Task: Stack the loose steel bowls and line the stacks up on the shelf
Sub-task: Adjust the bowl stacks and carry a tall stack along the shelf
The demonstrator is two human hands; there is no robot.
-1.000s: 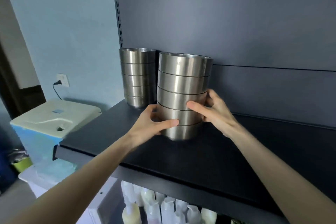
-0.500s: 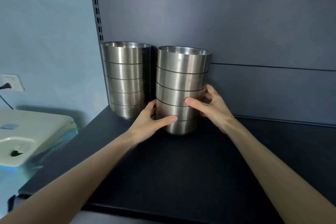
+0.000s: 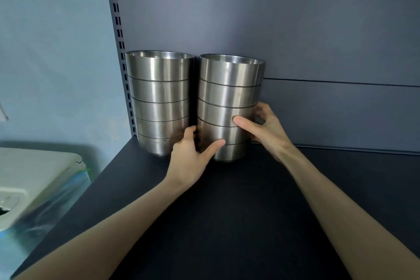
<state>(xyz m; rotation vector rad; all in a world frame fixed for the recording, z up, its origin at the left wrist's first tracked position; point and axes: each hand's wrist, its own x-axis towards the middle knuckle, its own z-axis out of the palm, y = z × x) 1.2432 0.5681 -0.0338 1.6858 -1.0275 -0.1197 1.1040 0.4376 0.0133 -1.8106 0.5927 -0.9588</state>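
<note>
The right-hand stack of steel bowls [image 3: 229, 107] stands on the shelf [image 3: 250, 211], just beside the left-hand stack [image 3: 159, 102]. The left hand [image 3: 188, 159] and right hand [image 3: 266, 129] curl their fingers [image 3: 243, 121] round its lower bowls. Rigid, slick and probably top-heavy, it is best gripped low.

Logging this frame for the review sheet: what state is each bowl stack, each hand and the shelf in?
Left bowl stack: five nested, upright, in the back left corner.
Right bowl stack: five nested, upright, close beside the left one, gripped by both hands.
Left hand: grips the right stack's lower bowls.
Right hand: grips its middle bowls.
Shelf: carries both stacks.
</note>
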